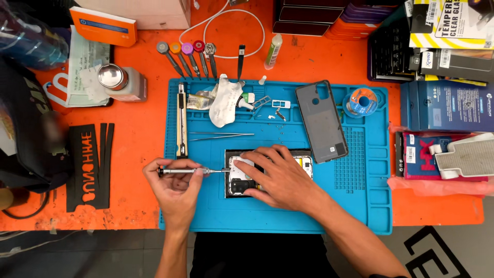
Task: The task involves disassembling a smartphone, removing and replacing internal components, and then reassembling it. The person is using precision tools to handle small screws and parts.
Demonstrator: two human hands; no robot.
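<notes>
An opened phone point(304, 163) lies on a blue work mat point(360, 206), its insides showing. My right hand point(280, 177) rests flat over it, fingers spread and pressing it down. My left hand point(175, 188) grips a slim silver screwdriver point(188, 170) lying level, its tip touching the phone's left edge. The phone's grey back cover point(321, 121) lies apart on the mat, up and to the right.
On the mat: tweezers point(221, 136), a utility knife point(181, 121), a crumpled white wipe point(224, 100), a solder spool point(362, 101), small parts. Several coloured-cap screwdrivers point(188, 57) and a white cable point(231, 28) lie behind on the orange table point(139, 128). Boxes crowd the right.
</notes>
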